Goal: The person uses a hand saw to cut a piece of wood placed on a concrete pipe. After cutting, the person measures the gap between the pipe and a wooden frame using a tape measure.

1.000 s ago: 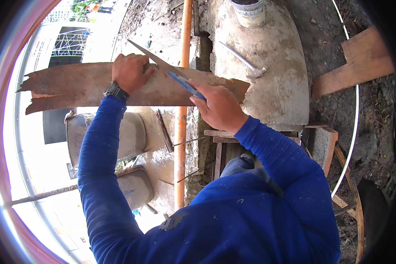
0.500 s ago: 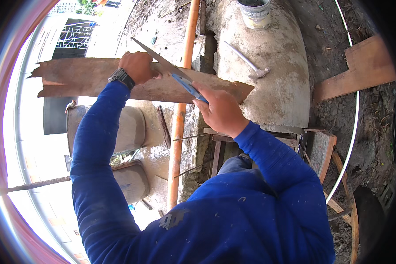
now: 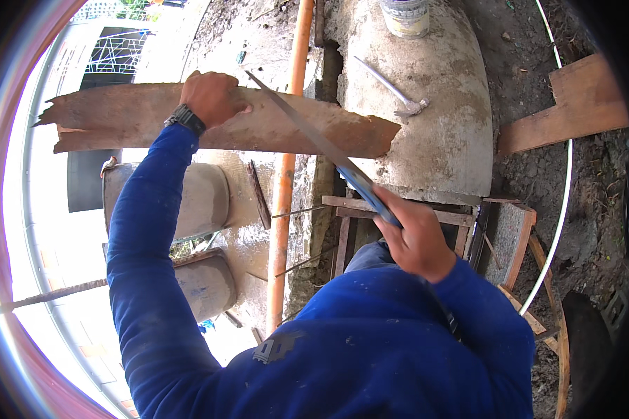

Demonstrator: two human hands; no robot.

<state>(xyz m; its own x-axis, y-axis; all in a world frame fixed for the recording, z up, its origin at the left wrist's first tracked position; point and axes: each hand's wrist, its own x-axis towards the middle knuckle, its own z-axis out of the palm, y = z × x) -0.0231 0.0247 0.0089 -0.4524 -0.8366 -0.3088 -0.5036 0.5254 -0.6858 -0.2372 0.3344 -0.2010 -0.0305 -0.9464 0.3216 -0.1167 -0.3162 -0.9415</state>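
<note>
While the left hand (image 3: 213,98) pins the board (image 3: 210,126), the right hand (image 3: 416,241) grips the saw (image 3: 314,136).

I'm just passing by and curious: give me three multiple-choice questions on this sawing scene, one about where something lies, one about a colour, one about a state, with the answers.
1. Where does the hammer lie?
A. on the rounded concrete slab
B. in the bucket
C. in the person's lap

2. What colour is the upright pipe behind the board?
A. white
B. orange
C. green

3. What is the left hand doing?
A. hanging free
B. gripping the saw handle
C. pressing on the worn wooden board

Answers:
1 A: the hammer rests on the grey concrete slab, below the bucket.
2 B: the pipe runs orange from top to bottom.
3 C: the left hand lies over the board at its top edge, while the right hand holds the blue handle of the saw, whose blade crosses the board.
</note>
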